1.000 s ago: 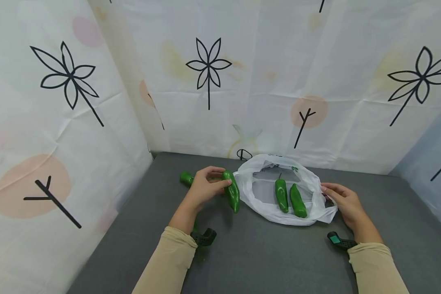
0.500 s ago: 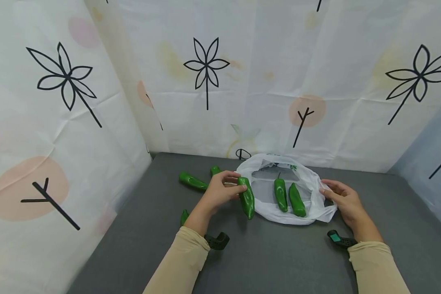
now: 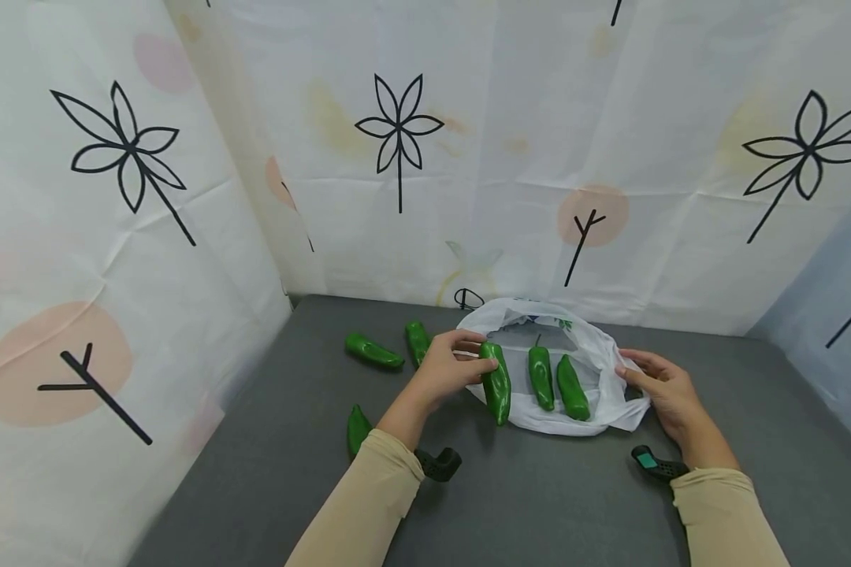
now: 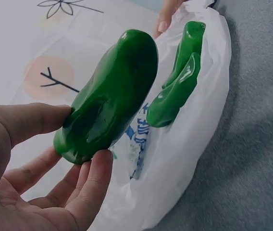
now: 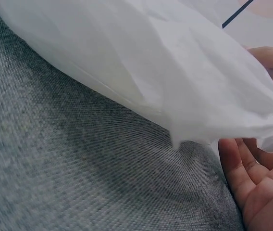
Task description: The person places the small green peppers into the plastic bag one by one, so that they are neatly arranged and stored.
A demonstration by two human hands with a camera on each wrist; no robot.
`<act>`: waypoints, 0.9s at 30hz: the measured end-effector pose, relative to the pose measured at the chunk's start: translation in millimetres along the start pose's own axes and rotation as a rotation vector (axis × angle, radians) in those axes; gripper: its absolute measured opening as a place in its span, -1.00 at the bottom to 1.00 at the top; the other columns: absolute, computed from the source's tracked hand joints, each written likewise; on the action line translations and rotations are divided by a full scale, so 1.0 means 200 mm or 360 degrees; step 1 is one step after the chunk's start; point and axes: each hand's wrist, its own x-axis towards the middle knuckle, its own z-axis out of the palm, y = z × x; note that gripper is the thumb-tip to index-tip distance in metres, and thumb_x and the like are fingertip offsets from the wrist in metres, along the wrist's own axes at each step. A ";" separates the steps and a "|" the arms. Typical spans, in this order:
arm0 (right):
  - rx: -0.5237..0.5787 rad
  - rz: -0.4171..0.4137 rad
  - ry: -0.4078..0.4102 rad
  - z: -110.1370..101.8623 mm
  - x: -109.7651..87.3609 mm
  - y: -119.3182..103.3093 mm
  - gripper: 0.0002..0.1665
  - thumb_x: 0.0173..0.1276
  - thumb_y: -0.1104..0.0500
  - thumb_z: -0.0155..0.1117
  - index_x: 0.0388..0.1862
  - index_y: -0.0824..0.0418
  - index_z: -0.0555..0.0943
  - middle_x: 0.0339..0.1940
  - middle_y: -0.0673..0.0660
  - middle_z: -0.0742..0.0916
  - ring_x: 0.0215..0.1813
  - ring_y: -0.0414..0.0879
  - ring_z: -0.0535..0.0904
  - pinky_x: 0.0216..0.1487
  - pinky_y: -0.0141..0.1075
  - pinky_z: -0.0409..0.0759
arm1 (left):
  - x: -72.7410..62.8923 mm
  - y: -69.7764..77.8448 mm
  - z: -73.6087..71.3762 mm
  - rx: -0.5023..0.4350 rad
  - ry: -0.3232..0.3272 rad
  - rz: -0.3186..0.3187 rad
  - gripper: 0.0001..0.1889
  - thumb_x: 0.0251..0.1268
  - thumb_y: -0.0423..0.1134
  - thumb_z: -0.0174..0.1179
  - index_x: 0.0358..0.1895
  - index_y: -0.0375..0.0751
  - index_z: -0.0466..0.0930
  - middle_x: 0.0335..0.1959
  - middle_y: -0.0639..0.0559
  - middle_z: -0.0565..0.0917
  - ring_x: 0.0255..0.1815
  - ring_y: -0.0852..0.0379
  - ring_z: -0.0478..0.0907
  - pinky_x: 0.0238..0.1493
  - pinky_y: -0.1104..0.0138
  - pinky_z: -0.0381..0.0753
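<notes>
Between thumb and fingers my left hand (image 3: 448, 368) pinches a glossy green pepper (image 3: 496, 386), its narrower end tipped downward, at the left rim of a white plastic bag (image 3: 567, 426). The left wrist view has this held pepper (image 4: 110, 96) close up, in front of the bag's mouth. Two more green peppers, one with a stem (image 3: 541, 378) and one beside it (image 3: 573, 388), lie inside the open bag. On the bag's right side my right hand (image 3: 665, 389) grips the rim; the right wrist view shows the plastic (image 5: 175, 82) gathered at the fingers.
Left of the bag on the grey table (image 3: 525, 504) lie loose green peppers: one at the back (image 3: 373, 351), one (image 3: 418, 342) partly behind my left hand, and one (image 3: 358, 430) partly behind my left forearm. A patterned white cloth (image 3: 503, 181) stands behind and on the sides.
My left hand has carried the pepper rightward, from beside the bag to its left rim. Loose peppers on the left have come into view behind it. My right hand keeps its hold.
</notes>
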 end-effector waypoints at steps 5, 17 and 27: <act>0.0100 -0.0034 -0.0012 0.00 -0.01 0.00 -0.55 0.48 0.09 0.48 0.32 -0.07 0.71 0.03 -0.50 0.59 0.18 -0.48 0.39 0.00 -0.67 0.49 | 0.04 0.03 0.04 0.0023 -0.0020 0.0016 -0.50 0.38 -0.27 0.46 0.35 -0.13 0.61 0.28 -0.22 0.61 0.17 -0.07 0.72 0.10 0.01 0.81; 0.0150 -0.0063 0.0003 0.00 0.01 0.01 -0.65 0.49 0.17 0.47 0.21 -0.05 0.76 -0.12 -0.40 0.68 -0.10 -0.38 0.57 -0.08 -0.56 0.56 | 0.13 0.04 0.10 0.0210 -0.0050 0.0050 -0.53 0.42 -0.24 0.42 0.35 -0.13 0.61 0.28 -0.18 0.62 0.24 -0.10 0.64 0.06 0.14 0.80; 0.0148 -0.0064 0.0013 0.00 0.02 0.01 -0.65 0.49 0.16 0.46 0.22 0.03 0.75 -0.15 -0.39 0.70 -0.12 -0.38 0.58 -0.09 -0.54 0.57 | 0.19 0.01 0.15 0.0376 -0.0022 0.0069 -0.54 0.42 -0.19 0.43 0.34 -0.09 0.63 0.28 -0.13 0.66 0.23 -0.09 0.66 0.08 0.17 0.77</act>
